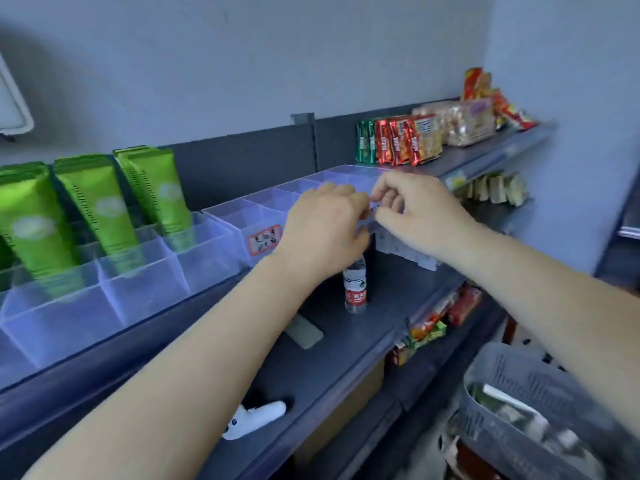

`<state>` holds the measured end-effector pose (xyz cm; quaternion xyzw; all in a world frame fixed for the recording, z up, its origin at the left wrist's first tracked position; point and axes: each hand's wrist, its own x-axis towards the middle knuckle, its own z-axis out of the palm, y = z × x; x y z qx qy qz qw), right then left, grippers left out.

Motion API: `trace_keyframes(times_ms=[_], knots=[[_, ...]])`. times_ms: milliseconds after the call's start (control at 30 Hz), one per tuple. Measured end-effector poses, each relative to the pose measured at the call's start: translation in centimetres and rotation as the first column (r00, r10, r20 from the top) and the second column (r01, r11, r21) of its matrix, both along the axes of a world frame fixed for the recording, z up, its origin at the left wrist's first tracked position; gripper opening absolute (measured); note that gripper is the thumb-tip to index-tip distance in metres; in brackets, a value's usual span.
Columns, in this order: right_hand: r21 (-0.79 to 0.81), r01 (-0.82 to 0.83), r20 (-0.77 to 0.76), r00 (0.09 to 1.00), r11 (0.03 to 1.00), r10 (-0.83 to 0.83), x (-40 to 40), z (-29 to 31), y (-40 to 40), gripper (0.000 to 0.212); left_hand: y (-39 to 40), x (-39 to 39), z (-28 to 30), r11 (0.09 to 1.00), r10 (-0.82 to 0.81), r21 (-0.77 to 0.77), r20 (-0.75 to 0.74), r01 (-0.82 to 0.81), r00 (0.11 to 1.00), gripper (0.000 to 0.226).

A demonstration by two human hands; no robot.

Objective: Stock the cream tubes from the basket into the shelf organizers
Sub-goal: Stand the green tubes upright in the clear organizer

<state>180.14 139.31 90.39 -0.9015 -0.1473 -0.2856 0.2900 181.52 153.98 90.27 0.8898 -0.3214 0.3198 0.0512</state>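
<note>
Green cream tubes point(93, 209) stand cap-down in the left clear organizer point(62, 317) on the upper shelf. A second clear organizer point(256, 209), with nothing in its compartments, sits to the right of it. My left hand point(325, 230) and my right hand point(415, 209) both pinch the front right rim of this second organizer. The grey basket point(512, 386) sits at the lower right, with blurred tubes inside, partly hidden by my right forearm.
A small water bottle point(355, 289), a phone point(304, 330) and a white plush toy point(252, 420) lie on the lower dark shelf. Snack packs point(401, 140) fill the upper right shelf. More snacks point(446, 313) sit below. A grey wall stands behind.
</note>
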Motion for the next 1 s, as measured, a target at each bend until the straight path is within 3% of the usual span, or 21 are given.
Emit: trace_keyframes(times_ms=[100, 233, 467, 733, 1000], knots=[[-0.184, 0.133, 0.012, 0.991, 0.974, -0.133, -1.0, -2.7, -5.0, 0.011, -5.1, 1.2, -2.5, 0.993, -0.102, 0.062, -0.004, 0.102, 0.995, 0.022], [-0.423, 0.288, -0.053, 0.938, 0.859, -0.341, -2.5, -7.3, -11.6, 0.020, -11.7, 2.2, -6.4, 0.964, -0.213, 0.144, -0.086, 0.223, 0.973, 0.020], [-0.645, 0.281, -0.189, 0.842, 0.711, -0.504, -4.5, -15.0, -20.9, 0.024, -22.3, 3.3, -14.1, 0.908, -0.246, 0.275, -0.265, 0.318, 0.932, 0.028], [-0.672, 0.188, -0.352, 0.769, 0.716, -0.533, -5.4, -22.2, -30.2, 0.022, -32.3, 4.2, -21.7, 0.847, -0.252, 0.338, -0.423, 0.409, 0.871, 0.022], [-0.544, 0.282, -0.553, 0.588, 0.790, -0.590, -5.4, -27.7, -35.8, 0.020, -36.8, 6.4, -28.0, 0.837, -0.171, 0.308, -0.639, 0.453, 0.750, 0.017]])
